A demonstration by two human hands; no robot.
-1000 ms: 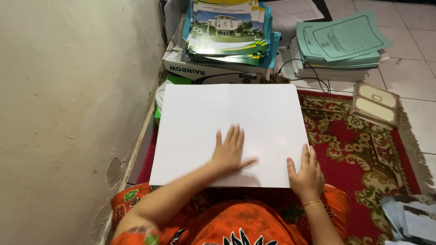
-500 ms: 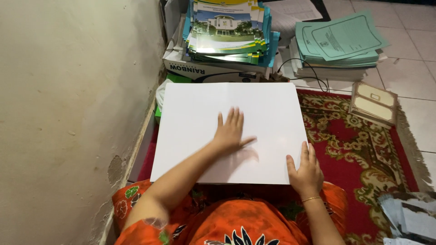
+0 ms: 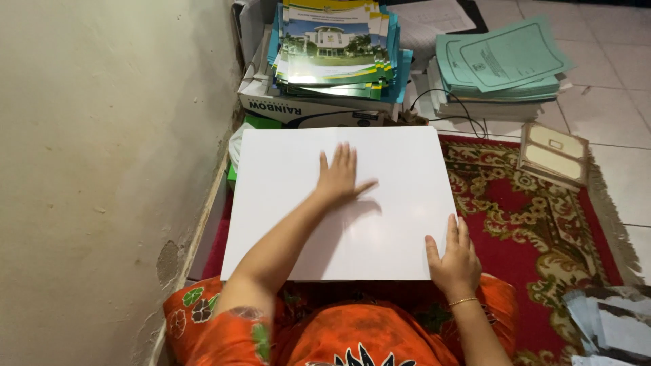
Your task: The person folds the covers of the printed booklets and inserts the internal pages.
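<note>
Now the left hand (image 3: 341,177) has slid further up the white sheet (image 3: 393,163), fingers spread flat, smoothing it, while the right hand (image 3: 453,261) pins the near corner, fingers flat.

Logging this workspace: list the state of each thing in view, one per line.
Large white rectangular paper sheet: flat, unfolded, over the red patterned rug.
Left hand: flat on the sheet's middle, fingers spread.
Right hand: pressing the sheet's near right corner.
Stack of glossy booklets: piled on a box.
Teal paper folders: stacked, closed.
</note>
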